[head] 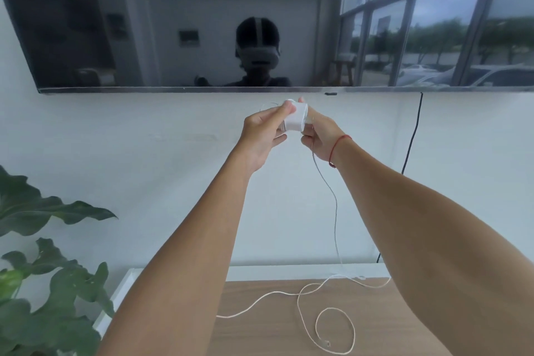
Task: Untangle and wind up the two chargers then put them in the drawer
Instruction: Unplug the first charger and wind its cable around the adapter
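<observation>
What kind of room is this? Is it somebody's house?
Probably a living room, though an office lounge is possible. A big TV hangs on the wall, a leafy plant stands at the left, and a wood-topped cabinet sits below with a cable on it.

A cable point(299, 295) lies on the tabletop point(260, 335), plant point(57, 312) left.

— The small white charger block point(295, 121)? Smooth plastic with a soft sheen.
— And the thin white cord point(300, 294) on the brown tabletop point(260, 332)?
— The cord looks matt. The top is matt wood grain, and the big dark wall screen point(173, 37) is glossy, mirror-like.
</observation>
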The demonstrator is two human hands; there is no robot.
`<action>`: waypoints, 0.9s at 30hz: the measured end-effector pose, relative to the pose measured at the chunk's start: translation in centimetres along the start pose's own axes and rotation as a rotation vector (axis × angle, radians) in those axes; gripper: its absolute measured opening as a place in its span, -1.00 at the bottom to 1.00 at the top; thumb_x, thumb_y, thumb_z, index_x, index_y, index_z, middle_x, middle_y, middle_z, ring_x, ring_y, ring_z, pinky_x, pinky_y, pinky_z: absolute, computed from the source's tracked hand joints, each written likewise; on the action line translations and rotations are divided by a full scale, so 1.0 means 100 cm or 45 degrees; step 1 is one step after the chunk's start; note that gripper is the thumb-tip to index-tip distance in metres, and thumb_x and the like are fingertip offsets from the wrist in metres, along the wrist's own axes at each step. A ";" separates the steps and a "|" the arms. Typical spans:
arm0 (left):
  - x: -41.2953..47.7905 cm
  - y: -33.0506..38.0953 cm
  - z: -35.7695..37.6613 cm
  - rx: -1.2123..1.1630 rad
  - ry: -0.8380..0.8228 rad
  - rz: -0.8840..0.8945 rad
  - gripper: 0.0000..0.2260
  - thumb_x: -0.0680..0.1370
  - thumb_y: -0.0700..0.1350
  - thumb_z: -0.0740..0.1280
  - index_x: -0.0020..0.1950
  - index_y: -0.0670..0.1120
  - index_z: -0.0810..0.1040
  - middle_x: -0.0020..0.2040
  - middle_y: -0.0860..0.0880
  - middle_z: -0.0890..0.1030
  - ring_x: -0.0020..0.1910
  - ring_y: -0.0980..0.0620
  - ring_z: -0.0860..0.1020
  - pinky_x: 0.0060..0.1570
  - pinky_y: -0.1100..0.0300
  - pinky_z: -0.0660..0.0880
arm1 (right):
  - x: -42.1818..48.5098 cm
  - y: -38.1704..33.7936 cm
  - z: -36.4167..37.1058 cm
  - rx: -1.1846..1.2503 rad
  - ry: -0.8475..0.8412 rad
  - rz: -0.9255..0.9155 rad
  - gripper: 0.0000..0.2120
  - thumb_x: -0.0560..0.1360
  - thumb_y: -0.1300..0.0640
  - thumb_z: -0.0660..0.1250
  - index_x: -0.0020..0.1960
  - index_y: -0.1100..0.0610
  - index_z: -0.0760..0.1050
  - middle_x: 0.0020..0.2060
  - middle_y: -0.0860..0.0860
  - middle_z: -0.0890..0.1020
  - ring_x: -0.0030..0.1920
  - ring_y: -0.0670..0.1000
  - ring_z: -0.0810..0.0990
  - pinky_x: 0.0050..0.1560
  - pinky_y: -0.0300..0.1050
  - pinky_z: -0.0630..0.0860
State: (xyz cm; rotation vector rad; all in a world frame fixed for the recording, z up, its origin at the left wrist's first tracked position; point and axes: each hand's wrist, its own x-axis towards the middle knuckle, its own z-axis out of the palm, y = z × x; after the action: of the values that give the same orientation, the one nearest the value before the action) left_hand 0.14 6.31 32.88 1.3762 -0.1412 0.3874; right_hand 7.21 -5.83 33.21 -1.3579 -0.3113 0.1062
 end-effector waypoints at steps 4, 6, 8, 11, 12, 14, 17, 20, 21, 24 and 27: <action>0.004 -0.001 0.012 -0.064 0.107 -0.017 -0.79 0.50 0.10 0.40 0.02 0.00 0.69 0.03 0.05 0.66 0.13 0.00 0.58 0.13 0.08 0.45 | -0.006 0.021 0.011 -0.016 0.040 0.057 -0.85 0.56 0.12 0.24 -0.19 0.08 0.47 -0.40 -0.04 0.36 -0.47 -0.08 0.23 -0.53 -0.30 0.19; 0.009 -0.006 0.013 -0.023 0.242 -0.001 -0.74 0.48 0.09 0.42 0.08 -0.02 0.68 -0.10 0.09 0.65 -0.03 0.03 0.60 -0.13 0.21 0.47 | -0.008 0.027 0.019 -0.203 0.005 0.081 -0.82 0.54 0.12 0.19 -0.18 0.11 0.51 -0.39 -0.04 0.40 -0.48 -0.07 0.27 -0.51 -0.28 0.23; 0.013 -0.013 0.012 -0.016 0.323 0.022 -0.72 0.48 0.05 0.44 0.09 -0.07 0.68 -0.15 0.00 0.66 -0.20 0.02 0.57 -0.29 0.25 0.48 | -0.011 0.026 0.024 -0.388 -0.050 0.091 -0.74 0.56 0.10 0.14 -0.22 0.13 0.52 -0.40 -0.03 0.42 -0.48 -0.06 0.28 -0.49 -0.25 0.22; 0.019 -0.021 0.007 0.022 0.369 0.060 -0.74 0.49 0.00 0.43 0.11 -0.11 0.67 -0.17 -0.05 0.66 -0.28 0.03 0.53 -0.33 0.23 0.49 | -0.018 0.023 0.021 -0.600 -0.152 0.078 -0.68 0.56 0.07 0.13 -0.28 0.13 0.51 -0.43 -0.02 0.40 -0.50 -0.04 0.24 -0.46 -0.23 0.18; 0.020 -0.022 0.006 0.052 0.369 0.072 -0.74 0.50 -0.02 0.43 0.11 -0.13 0.67 -0.18 -0.05 0.66 -0.31 0.04 0.53 -0.30 0.22 0.52 | -0.020 0.021 0.019 -0.637 -0.163 0.067 -0.69 0.54 0.06 0.13 -0.28 0.14 0.52 -0.44 -0.02 0.38 -0.50 -0.04 0.23 -0.46 -0.23 0.17; 0.022 -0.026 0.004 0.089 0.360 0.105 -0.75 0.51 -0.05 0.42 0.12 -0.15 0.67 -0.18 -0.04 0.66 -0.31 0.07 0.58 -0.18 0.26 0.57 | -0.023 0.018 0.013 -0.653 -0.156 0.036 -0.65 0.54 0.05 0.09 -0.25 0.18 0.53 -0.46 -0.02 0.35 -0.49 -0.03 0.19 -0.45 -0.21 0.14; 0.022 -0.031 0.003 0.112 0.339 0.147 -0.76 0.52 -0.09 0.42 0.12 -0.18 0.66 -0.11 -0.05 0.68 -0.19 0.07 0.63 -0.08 0.34 0.58 | -0.026 0.014 0.008 -0.585 -0.106 -0.048 -0.58 0.54 0.05 0.02 -0.26 0.23 0.54 -0.48 -0.01 0.32 -0.49 -0.02 0.17 -0.45 -0.20 0.13; 0.020 -0.036 0.002 0.134 0.302 0.160 -0.74 0.52 -0.09 0.42 0.14 -0.22 0.65 -0.05 -0.10 0.68 -0.10 0.04 0.64 0.01 0.29 0.58 | -0.030 0.004 0.007 -0.493 -0.013 -0.134 -0.60 0.56 0.05 0.10 -0.32 0.21 0.51 -0.54 -0.05 0.30 -0.49 -0.02 0.18 -0.47 -0.22 0.15; 0.018 -0.037 0.002 0.129 0.296 0.151 -0.71 0.52 -0.08 0.42 0.15 -0.23 0.64 -0.02 -0.11 0.68 -0.07 0.04 0.64 0.02 0.28 0.58 | -0.030 0.000 0.006 -0.515 0.023 -0.171 -0.60 0.58 0.02 0.15 -0.33 0.19 0.52 -0.55 -0.06 0.31 -0.50 -0.03 0.20 -0.49 -0.23 0.18; 0.013 -0.037 0.002 0.082 0.241 0.105 -0.69 0.52 -0.03 0.42 0.15 -0.21 0.64 0.03 -0.08 0.67 -0.02 0.05 0.65 0.01 0.27 0.60 | -0.030 -0.011 0.005 -0.660 0.060 -0.244 -0.59 0.55 -0.11 0.26 -0.34 0.11 0.57 -0.48 -0.03 0.36 -0.45 -0.01 0.26 -0.45 -0.22 0.27; 0.009 -0.031 0.003 0.046 0.179 0.068 -0.70 0.53 0.02 0.40 0.14 -0.15 0.67 0.03 0.00 0.65 0.04 0.05 0.63 0.05 0.22 0.60 | -0.030 -0.020 0.006 -0.626 0.055 -0.245 -0.59 0.53 -0.17 0.26 -0.30 0.09 0.62 -0.46 -0.03 0.35 -0.44 0.01 0.24 -0.42 -0.19 0.28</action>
State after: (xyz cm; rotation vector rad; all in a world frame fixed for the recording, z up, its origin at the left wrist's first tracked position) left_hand 2.10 5.70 30.42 1.3776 -0.0555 0.5316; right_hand 3.99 -6.49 34.80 -1.8044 -0.4487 -0.1715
